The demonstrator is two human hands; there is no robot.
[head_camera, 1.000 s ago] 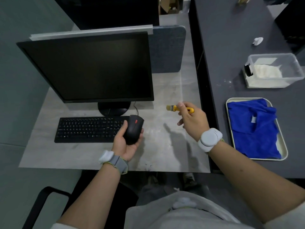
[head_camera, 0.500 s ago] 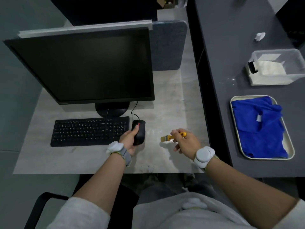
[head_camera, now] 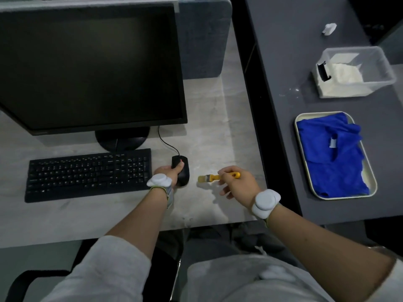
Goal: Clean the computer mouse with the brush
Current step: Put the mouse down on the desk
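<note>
— Why was everything laid out that way?

— I had the table to work on, with the monitor at the back and the keyboard in front of it. The mouse sat flat on the table just right of the keyboard, its cable running back toward the monitor stand — where a mouse belongs, and steady for brushing.

— And your hands?

— My left hand lay over the mouse from its left side, grip wrapped on it, one finger along the top; I judged that was to pin it down. My right hand had its grip pinched on the brush by the yellow handle, bristles pointing left toward the mouse, near it but not touching. That forearm came in from the right, wrist bent inward; the brush seemed just above the table, though I could not tell for certain.
</note>
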